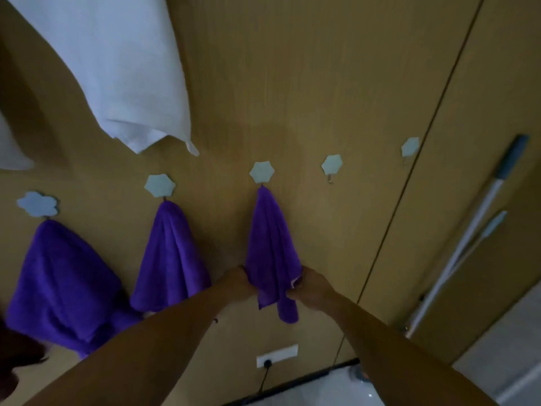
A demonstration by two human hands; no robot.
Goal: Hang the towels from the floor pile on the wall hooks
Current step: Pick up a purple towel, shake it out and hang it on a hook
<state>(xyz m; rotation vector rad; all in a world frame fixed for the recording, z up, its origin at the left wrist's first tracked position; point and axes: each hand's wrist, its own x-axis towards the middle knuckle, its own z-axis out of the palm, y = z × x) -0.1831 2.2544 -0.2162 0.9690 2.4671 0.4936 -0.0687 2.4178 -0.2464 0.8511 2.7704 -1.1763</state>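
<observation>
Towels all solid purple, no pattern: left towel [58, 282], middle towel [169, 259], right towel [270, 244]. The right one, which I'm holding, shows a small pale patch at its right edge. Hooks [262, 172] plain pale blue-green. Wall [292, 83] tan-yellow with faint vertical wood grain and one thin dark seam line. Cloth [117, 68] at the wall's top left corner plain white with a bluish cast. Socket plate [278, 354] white; plug [267, 364] and cable black. Pole [468, 230] white with a blue-grey grip.
</observation>
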